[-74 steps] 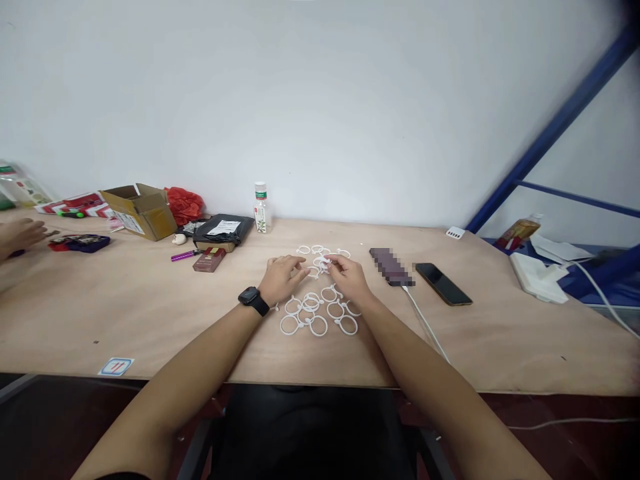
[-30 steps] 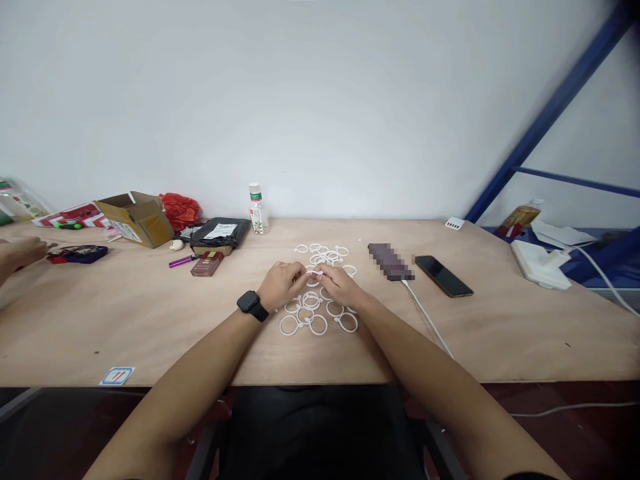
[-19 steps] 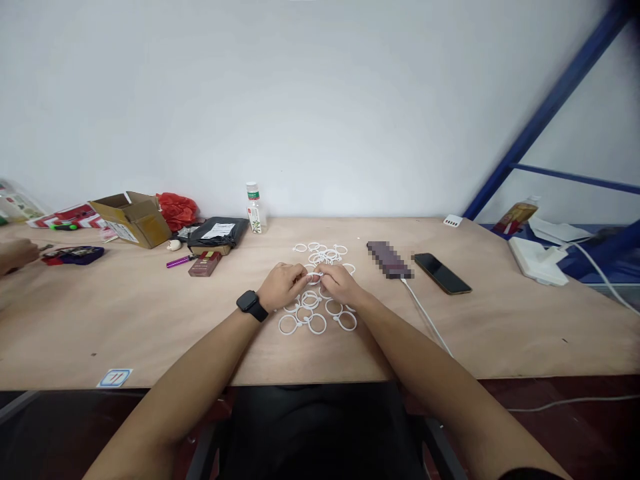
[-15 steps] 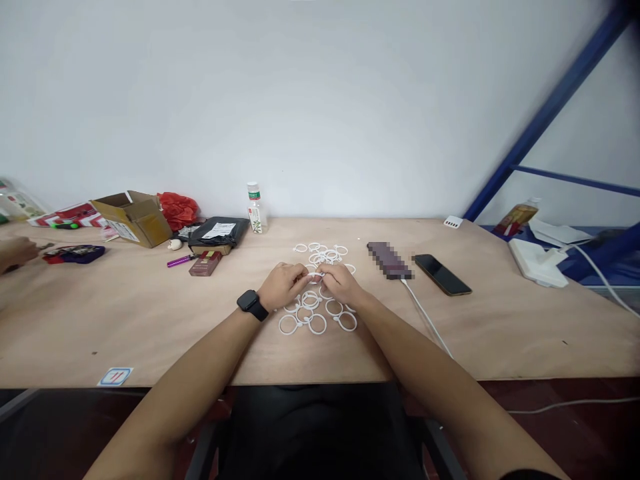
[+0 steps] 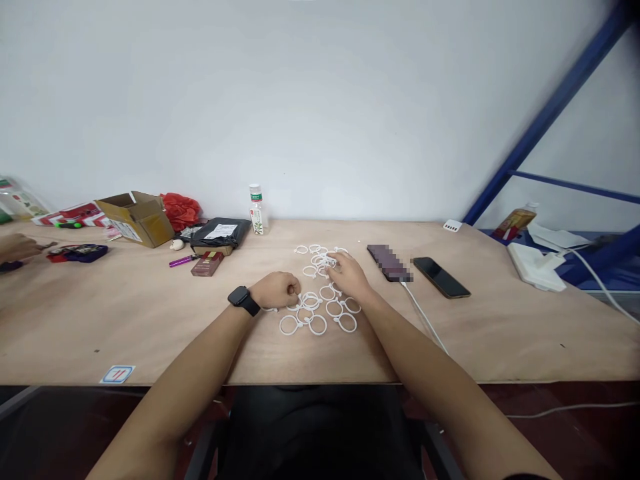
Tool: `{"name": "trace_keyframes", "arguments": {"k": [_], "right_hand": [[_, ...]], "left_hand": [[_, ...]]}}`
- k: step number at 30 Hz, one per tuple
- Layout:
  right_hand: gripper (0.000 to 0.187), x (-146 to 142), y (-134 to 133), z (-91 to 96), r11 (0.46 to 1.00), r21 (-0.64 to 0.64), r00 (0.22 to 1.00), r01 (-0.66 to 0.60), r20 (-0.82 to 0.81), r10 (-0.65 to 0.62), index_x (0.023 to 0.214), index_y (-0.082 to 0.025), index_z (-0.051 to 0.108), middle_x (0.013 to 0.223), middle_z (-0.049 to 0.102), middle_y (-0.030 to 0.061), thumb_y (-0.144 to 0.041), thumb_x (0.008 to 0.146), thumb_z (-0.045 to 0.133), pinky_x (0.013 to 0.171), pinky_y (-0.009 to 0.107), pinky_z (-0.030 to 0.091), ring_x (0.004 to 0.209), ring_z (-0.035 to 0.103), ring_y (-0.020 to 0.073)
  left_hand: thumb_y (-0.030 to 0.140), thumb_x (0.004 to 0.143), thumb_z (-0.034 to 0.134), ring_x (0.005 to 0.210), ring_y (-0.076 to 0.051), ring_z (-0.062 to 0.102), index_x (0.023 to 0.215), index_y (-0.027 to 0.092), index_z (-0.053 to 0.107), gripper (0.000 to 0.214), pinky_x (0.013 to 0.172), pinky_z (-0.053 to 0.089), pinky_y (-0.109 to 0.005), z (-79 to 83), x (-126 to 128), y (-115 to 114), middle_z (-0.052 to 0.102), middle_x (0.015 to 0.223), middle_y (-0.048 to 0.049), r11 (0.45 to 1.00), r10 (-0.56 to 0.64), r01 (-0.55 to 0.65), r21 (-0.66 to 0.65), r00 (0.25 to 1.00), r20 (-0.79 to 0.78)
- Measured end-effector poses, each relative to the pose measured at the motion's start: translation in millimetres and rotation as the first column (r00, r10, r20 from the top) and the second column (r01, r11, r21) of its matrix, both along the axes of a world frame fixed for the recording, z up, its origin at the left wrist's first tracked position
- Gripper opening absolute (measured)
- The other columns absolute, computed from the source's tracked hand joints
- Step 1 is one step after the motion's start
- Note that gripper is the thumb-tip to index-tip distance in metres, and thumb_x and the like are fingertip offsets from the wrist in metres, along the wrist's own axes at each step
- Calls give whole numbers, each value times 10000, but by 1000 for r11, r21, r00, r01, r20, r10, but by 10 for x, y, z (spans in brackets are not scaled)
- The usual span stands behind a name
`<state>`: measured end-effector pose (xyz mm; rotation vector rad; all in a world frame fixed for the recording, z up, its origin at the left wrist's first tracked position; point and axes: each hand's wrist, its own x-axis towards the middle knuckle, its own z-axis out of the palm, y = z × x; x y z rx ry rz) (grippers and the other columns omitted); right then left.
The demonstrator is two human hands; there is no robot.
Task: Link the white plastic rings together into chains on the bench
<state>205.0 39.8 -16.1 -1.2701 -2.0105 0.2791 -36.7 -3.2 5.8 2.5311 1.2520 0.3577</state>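
Many white plastic rings, each with a small knob, lie on the table in two groups. The nearer group holds a front ring [image 5: 317, 334] and others that overlap. Beside its left edge rests my left hand [image 5: 275, 291], fingers curled in with thumb and forefinger close together; what they hold, if anything, is hidden. Part of a ring shows under this hand. My right hand [image 5: 350, 275] reaches over the farther group, thumb and forefinger apart, fingertips at the white rings there [image 5: 310, 271]. A black smartwatch [image 5: 244, 300] is on my left wrist.
Right of the rings lie a pixelated phone-like device [image 5: 387, 262] with a white cable and a black phone [image 5: 441, 277]. To the left are a cigarette pack [image 5: 207, 264], a black parcel [image 5: 221, 231], a bottle [image 5: 257, 212] and an open carton [image 5: 140, 220]. Another person's hand [image 5: 17, 247] shows far left.
My hands have come apart from a ring they both held. The left has moved left and down to the nearer rings; the right has moved slightly away from me to the farther rings.
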Motion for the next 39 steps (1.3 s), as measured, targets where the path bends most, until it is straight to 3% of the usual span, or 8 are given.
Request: {"name": "trace_keyframes", "arguments": {"k": [6, 12, 18, 30, 36, 39], "right_hand": [[283, -167, -204, 109, 968, -69, 970, -242, -42, 239, 1103, -193, 681, 944, 698, 48, -274, 845, 596, 756, 288, 451, 744, 590, 146], [245, -253, -342, 191, 906, -130, 915, -403, -56, 399, 1007, -207, 706, 844, 689, 19, -254, 916, 483, 687, 247, 408, 746, 577, 140], [217, -242, -311, 162, 916, -152, 927, -372, -109, 359, 895, -191, 710, 733, 650, -11, -150, 817, 512, 605, 214, 375, 646, 532, 117], [223, -258, -317, 178, 915, -170, 927, -365, -161, 340, 778, -176, 698, 596, 565, -42, -123, 708, 493, 534, 193, 334, 548, 469, 93], [219, -268, -291, 149, 945, -142, 946, -296, -179, 269, 724, -182, 712, 619, 632, -21, -115, 694, 506, 558, 209, 376, 584, 525, 115], [245, -254, -280, 146, 962, -81, 951, -263, -191, 244, 787, -189, 728, 687, 675, -9, -108, 726, 505, 601, 218, 414, 621, 559, 122]], "left_hand": [[237, 796, 534, 783, -171, 613, 795, 184, 652, 129, 756, 444, -289, 51, 78, -17, 683, 836, -37, 977, 76, -94, 193, 992, 98], [267, 852, 544, 763, -158, 631, 842, 194, 660, 138, 852, 423, -326, 73, 167, -72, 709, 807, -21, 964, 63, -110, 241, 979, 193], [299, 865, 564, 785, -158, 628, 831, 199, 663, 144, 840, 418, -324, 41, 224, -88, 706, 805, -23, 950, 21, -82, 302, 980, 200], [325, 892, 571, 756, -147, 617, 842, 199, 678, 172, 809, 425, -313, -2, 222, -65, 697, 787, -15, 950, -19, -61, 307, 968, 250], [351, 895, 584, 759, -150, 608, 859, 194, 676, 186, 768, 448, -294, 14, 255, -74, 696, 794, -34, 958, -84, -2, 287, 954, 287], [356, 902, 567, 789, -156, 612, 870, 191, 673, 199, 789, 457, -301, 62, 223, -71, 700, 819, -40, 957, -81, -15, 288, 945, 317]]}}
